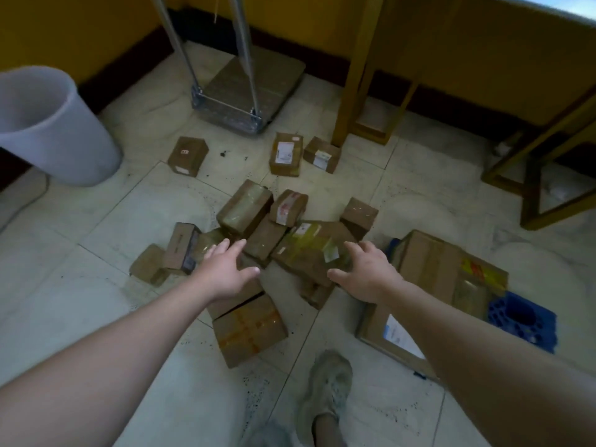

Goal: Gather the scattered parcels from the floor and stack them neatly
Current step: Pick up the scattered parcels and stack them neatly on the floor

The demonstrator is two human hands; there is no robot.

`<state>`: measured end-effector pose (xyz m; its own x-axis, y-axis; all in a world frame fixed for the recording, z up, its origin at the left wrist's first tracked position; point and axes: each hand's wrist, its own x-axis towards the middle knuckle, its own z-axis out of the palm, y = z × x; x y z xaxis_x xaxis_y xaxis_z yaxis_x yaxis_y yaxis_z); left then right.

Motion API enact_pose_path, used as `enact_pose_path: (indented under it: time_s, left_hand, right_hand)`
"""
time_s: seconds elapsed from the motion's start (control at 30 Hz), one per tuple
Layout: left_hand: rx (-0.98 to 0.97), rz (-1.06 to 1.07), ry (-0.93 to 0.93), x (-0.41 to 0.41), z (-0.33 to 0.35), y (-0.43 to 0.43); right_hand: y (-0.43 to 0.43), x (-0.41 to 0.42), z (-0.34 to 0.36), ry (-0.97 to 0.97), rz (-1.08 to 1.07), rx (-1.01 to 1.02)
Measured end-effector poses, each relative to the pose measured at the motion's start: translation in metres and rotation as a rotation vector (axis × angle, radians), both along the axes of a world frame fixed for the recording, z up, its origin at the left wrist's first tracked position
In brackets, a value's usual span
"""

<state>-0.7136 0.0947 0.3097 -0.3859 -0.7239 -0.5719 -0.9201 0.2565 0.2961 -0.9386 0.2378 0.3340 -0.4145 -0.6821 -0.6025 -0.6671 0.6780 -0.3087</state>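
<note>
Nearest the camera, a grey shoe (329, 391) stands on the tiled floor (96, 221), below and between the two outstretched forearms. Just in front of it, under the left wrist, lies an orange-taped parcel (250, 327).

The left grip (225, 272) is spread wide, fingers straight, and holds nothing. The right grip (367, 272) is equally wide and empty. Both hover over the main heap of parcels; whether the fingertips touch cardboard cannot be told.

Between the two grips sits a yellow-taped parcel (309, 250), close to the right grip's fingers. To the left of the left grip are a dark-sided parcel (180, 248) and a small brown parcel (146, 264) beside it. To the right of the right grip, a large flat carton (432, 269) lies partly on a blue crate (522, 321).

Beyond the fingertips lie a clear-taped parcel (245, 208), a red-labelled parcel (288, 206) touching it, and a plain square parcel (359, 216).

Farther off, well apart from the heap, are a lone parcel (188, 155) and a pair of white-labelled parcels (286, 154).

Farthest stand a platform trolley (258, 82), a white bin (54, 124) at far left, and yellow wooden furniture (354, 75).
</note>
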Motion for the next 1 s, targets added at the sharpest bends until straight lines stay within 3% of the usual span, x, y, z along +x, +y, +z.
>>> enact_pose_path:
  time_s: [0.3, 0.57, 0.67, 0.8, 1.0]
  left_hand:
    - [0.131, -0.027, -0.042, -0.074, -0.064, -0.058]
    - [0.230, -0.033, -0.117, -0.155, -0.185, -0.092]
    - [0.289, -0.058, -0.073, -0.179, -0.239, -0.101]
    - [0.391, -0.051, -0.019, -0.195, -0.308, -0.100]
    - [0.431, -0.096, 0.028, -0.187, -0.369, -0.085]
  right_hand:
    - [-0.058, -0.047, -0.095, -0.112, -0.188, 0.079]
    - [-0.098, -0.081, -0.221, -0.269, -0.395, 0.098]
    - [-0.104, -0.076, -0.267, -0.382, -0.516, 0.006]
    - [-0.111, -0.071, -0.317, -0.325, -0.736, -0.050]
    - [-0.108, -0.067, -0.365, -0.306, -0.828, -0.010]
